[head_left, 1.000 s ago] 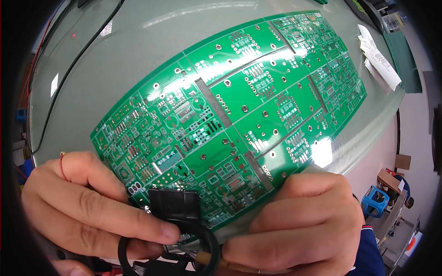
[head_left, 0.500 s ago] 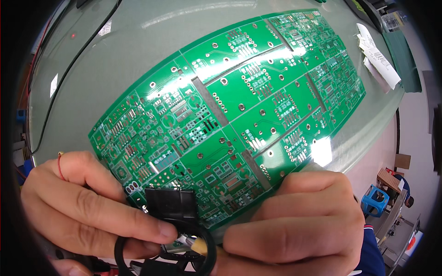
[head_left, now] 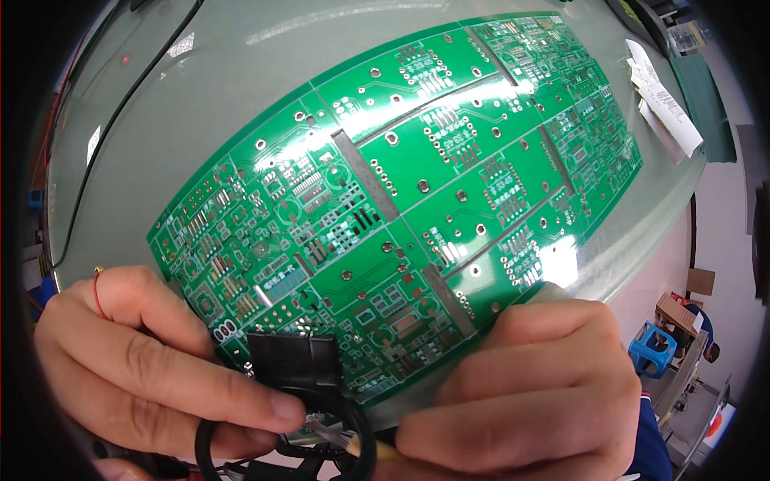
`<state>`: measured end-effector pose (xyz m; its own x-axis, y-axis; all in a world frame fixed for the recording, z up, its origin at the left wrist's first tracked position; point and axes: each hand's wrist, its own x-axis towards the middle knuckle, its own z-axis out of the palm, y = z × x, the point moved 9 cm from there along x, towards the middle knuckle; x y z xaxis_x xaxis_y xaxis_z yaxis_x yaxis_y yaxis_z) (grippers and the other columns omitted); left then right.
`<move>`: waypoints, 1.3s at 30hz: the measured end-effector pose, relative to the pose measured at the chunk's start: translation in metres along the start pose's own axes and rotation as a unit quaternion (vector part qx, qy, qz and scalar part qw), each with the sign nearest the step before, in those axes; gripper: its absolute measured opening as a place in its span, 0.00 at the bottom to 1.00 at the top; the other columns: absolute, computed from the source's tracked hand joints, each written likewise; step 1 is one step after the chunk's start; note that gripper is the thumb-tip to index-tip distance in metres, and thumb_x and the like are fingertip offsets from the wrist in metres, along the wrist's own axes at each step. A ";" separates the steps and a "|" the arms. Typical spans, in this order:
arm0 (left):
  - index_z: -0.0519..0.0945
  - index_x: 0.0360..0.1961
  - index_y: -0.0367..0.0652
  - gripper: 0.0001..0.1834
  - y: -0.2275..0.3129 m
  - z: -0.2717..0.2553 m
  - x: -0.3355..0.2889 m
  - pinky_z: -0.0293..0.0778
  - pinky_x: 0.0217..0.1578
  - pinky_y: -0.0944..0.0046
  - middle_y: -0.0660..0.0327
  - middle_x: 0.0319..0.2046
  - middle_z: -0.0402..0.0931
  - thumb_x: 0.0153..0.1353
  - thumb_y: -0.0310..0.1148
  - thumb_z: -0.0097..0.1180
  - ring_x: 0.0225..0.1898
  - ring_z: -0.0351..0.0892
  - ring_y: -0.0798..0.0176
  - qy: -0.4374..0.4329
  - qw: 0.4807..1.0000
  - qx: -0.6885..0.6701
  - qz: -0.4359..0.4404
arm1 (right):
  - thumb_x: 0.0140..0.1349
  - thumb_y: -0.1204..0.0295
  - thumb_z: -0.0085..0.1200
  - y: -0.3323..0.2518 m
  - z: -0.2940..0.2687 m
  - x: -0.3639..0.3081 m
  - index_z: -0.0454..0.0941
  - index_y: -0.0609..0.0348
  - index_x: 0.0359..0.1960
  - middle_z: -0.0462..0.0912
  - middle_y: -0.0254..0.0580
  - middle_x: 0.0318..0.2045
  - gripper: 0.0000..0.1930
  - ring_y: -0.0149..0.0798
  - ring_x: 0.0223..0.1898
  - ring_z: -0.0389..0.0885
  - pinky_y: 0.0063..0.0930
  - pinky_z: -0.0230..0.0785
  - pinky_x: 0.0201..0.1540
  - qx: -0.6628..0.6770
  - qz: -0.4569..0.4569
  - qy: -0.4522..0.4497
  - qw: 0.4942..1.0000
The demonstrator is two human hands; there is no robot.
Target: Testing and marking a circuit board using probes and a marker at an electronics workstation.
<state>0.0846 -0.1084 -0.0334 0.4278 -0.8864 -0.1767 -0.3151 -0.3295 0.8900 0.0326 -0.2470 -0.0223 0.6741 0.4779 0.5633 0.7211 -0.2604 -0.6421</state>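
Observation:
A large green circuit board panel [head_left: 361, 268] slants across the view, with slots and bare solder pads. My left hand [head_left: 148, 361] is closed at its lower left corner, fingers lying over the edge. My right hand [head_left: 521, 389] is curled by the lower edge, closed round a slim tool [head_left: 383, 451] with a yellowish handle and a pale metal-looking end that points at my left fingertips. A black ring [head_left: 367, 429] and a flat black block [head_left: 294, 361] cover the board's lower corner and part of the tool; what they belong to is unclear.
A black cable [head_left: 124, 120] runs along the left of the grey-green table [head_left: 241, 56]. White paper slips [head_left: 662, 104] lie at the right edge beside a dark green sheet [head_left: 706, 108]. Beyond stand a blue stool [head_left: 654, 350] and a distant person [head_left: 706, 333].
The board has shifted slightly, its left end a little left and down. My left hand moved slightly left with it, and the tool's end now sits a bit lower.

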 end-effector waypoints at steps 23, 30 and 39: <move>0.89 0.28 0.51 0.22 0.010 -0.007 0.004 0.51 0.66 0.40 0.69 0.39 0.86 0.59 0.50 0.45 0.62 0.69 0.50 -0.008 0.981 0.191 -0.017 | 0.49 0.71 0.63 0.027 -0.007 -0.013 0.85 0.63 0.24 0.80 0.40 0.18 0.07 0.31 0.14 0.71 0.22 0.59 0.17 0.181 0.232 0.005 0.956; 0.89 0.30 0.49 0.25 0.016 -0.006 0.001 0.25 0.67 0.28 0.66 0.41 0.86 0.58 0.53 0.44 0.69 0.60 0.48 -0.114 0.980 0.159 -0.027 | 0.47 0.71 0.63 -0.018 -0.035 0.019 0.82 0.60 0.28 0.79 0.43 0.23 0.07 0.32 0.15 0.72 0.24 0.57 0.16 0.083 -0.036 0.015 0.996; 0.87 0.42 0.45 0.25 0.011 -0.006 0.008 0.25 0.69 0.36 0.58 0.51 0.81 0.60 0.48 0.43 0.69 0.62 0.48 -0.050 0.999 0.008 -0.017 | 0.56 0.64 0.65 -0.010 -0.033 0.018 0.80 0.59 0.39 0.78 0.57 0.56 0.14 0.50 0.47 0.83 0.36 0.79 0.44 0.094 0.049 -0.113 0.988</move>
<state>0.0901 -0.1174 -0.0229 0.3510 -0.9028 -0.2485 -0.3151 -0.3637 0.8766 0.0428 -0.2638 0.0113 0.6711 0.6385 0.3768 0.5975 -0.1648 -0.7848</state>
